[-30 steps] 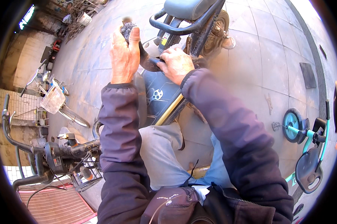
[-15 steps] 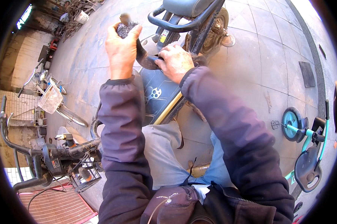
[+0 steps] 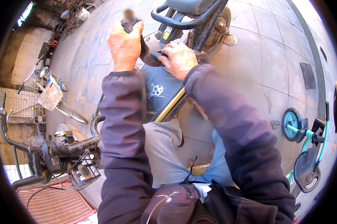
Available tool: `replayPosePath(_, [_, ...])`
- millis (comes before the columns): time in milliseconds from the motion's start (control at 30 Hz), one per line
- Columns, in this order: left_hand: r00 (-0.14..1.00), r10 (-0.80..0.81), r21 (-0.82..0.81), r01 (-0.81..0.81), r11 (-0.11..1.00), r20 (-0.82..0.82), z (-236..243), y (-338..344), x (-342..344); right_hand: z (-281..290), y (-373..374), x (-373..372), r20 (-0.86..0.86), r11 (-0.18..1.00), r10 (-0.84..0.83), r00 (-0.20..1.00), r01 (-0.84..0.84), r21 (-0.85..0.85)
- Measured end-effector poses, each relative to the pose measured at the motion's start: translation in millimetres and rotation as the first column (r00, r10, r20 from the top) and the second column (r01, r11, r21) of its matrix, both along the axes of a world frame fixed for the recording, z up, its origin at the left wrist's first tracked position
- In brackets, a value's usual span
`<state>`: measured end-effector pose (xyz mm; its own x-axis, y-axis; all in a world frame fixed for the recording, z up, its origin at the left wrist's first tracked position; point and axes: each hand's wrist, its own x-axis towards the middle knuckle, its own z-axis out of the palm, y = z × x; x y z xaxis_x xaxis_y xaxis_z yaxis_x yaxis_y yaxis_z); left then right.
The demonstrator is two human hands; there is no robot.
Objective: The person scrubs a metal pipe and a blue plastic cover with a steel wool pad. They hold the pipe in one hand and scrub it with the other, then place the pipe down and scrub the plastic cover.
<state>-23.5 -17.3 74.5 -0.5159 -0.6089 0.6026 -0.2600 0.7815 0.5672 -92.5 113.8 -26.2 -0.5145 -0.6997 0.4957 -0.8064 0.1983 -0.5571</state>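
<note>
My left hand (image 3: pixel 124 48) grips a dark, speckled, rough-looking object (image 3: pixel 129 25) with a blurred brownish top. Fingers of my right hand (image 3: pixel 179 59) are bent and pressed on a curved black part (image 3: pixel 151 59), which runs up toward the speckled object; exactly where it ends is hidden. Both hands are over the dark footboard (image 3: pixel 152 76) of an electric scooter, whose grey seat (image 3: pixel 190 5) and black rear rail (image 3: pixel 174 23) are beyond them. A silver multi-hole flat tool (image 3: pixel 155 90) lies on the footboard between my forearms.
Black handlebars (image 3: pixel 38 149) stand at lower left, a bicycle with a basket (image 3: pixel 49 99) behind them. A turquoise small-wheeled vehicle (image 3: pixel 304 132) is at right, near a dark flat piece (image 3: pixel 307 74) on the paved floor (image 3: pixel 261 44). A reddish slatted mat (image 3: pixel 54 203) lies at lower left.
My left hand has moved slightly up and left, with the speckled object rising and shifting in its grip. My right hand has shifted a little, still on the black part.
</note>
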Motion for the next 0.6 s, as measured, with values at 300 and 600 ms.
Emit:
replayPosePath(300, [0.804, -0.594, 0.46, 0.52, 0.72, 0.021, 36, -58, 32, 3, 0, 2, 0.002, 1.0, 0.005, 1.0, -0.005, 0.014])
replayPosePath(600, [0.991, 0.085, -0.125, -0.073, 0.989, 0.1, 9, 7, 10, 5, -1, 6, -0.035, 1.0, -0.013, 0.999, 0.014, 0.022])
